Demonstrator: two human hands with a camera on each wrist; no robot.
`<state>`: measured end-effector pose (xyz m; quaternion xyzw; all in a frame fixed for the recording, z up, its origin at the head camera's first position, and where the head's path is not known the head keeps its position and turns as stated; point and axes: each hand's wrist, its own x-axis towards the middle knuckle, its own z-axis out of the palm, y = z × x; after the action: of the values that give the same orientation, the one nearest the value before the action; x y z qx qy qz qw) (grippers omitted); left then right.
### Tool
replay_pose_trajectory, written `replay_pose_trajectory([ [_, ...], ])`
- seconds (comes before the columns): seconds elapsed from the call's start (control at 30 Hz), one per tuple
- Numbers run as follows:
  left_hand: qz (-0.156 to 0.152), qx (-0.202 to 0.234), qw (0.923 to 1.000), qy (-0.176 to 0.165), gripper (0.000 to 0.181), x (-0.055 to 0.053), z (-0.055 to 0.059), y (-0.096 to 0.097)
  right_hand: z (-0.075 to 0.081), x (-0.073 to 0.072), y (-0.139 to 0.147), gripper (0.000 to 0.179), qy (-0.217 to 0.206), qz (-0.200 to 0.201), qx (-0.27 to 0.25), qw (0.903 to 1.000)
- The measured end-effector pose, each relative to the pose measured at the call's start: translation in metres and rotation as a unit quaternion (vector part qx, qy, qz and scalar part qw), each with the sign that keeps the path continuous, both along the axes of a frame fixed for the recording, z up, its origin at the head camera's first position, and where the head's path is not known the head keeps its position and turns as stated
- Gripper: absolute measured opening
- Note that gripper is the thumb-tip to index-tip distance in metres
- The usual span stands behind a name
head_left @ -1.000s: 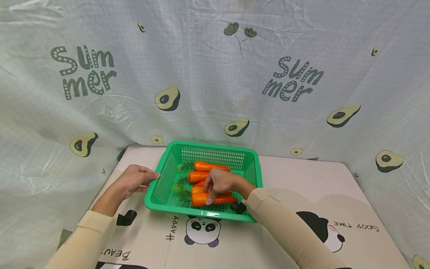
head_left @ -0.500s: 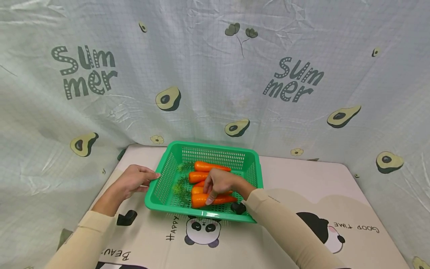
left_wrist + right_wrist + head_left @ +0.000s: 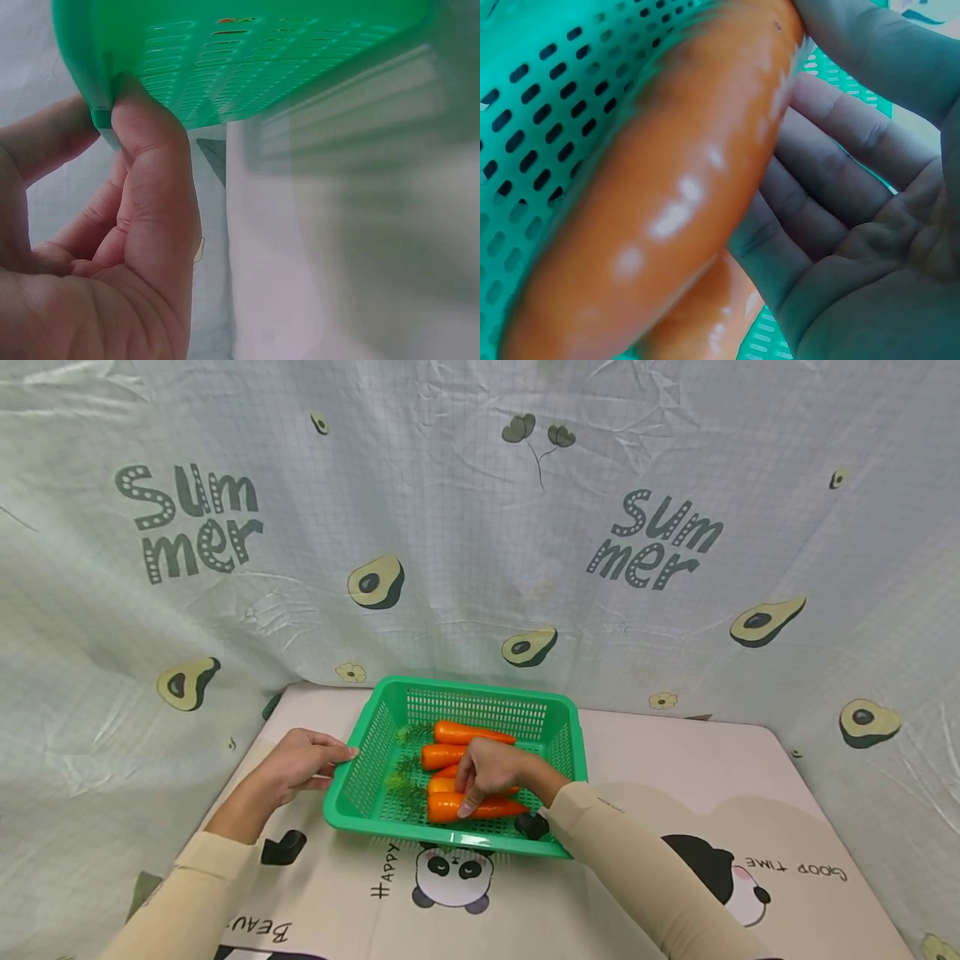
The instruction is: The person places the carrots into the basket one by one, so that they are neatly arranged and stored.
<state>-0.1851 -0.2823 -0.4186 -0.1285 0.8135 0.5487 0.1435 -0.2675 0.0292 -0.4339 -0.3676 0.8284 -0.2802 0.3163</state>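
Observation:
A green plastic basket (image 3: 480,687) with slotted walls holds several orange carrots (image 3: 468,732) lying side by side. Feathery green tops (image 3: 403,787) spread from their left ends. My left hand (image 3: 300,760) pinches the basket's left rim between thumb and fingers; the left wrist view shows this grip at the rim (image 3: 79,67). Inside the basket, my right hand (image 3: 491,768) holds the frontmost carrot (image 3: 444,808), thumb on the near side and fingers over the far side. The right wrist view shows this carrot (image 3: 675,180) large and close, with another carrot (image 3: 697,315) partly hidden below it.
The basket stands on a pale table (image 3: 637,752) with panda prints and lettering. Behind and to both sides hangs a light curtain (image 3: 465,527) printed with avocados. My right forearm sleeve (image 3: 630,852) crosses over the basket's front right corner.

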Motion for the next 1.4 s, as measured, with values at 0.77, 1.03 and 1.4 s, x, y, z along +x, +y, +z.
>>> replay_pose_trajectory([
  [0.77,0.001,-0.001,1.0,0.0,0.038,-0.0004,-0.0003,0.0022,-0.0001,0.0029,-0.0022,0.025,0.031,0.0,0.015,0.9994],
  [1.03,-0.001,0.0,1.0,-0.001,0.037,-0.0014,-0.0002,0.0027,-0.0012,0.002,-0.0006,0.026,0.032,0.01,0.015,0.9993],
  [1.4,-0.002,0.005,1.0,0.0,0.036,-0.0019,-0.0012,0.0031,-0.0046,0.0033,0.0005,0.008,-0.04,-0.008,-0.024,0.9989],
])
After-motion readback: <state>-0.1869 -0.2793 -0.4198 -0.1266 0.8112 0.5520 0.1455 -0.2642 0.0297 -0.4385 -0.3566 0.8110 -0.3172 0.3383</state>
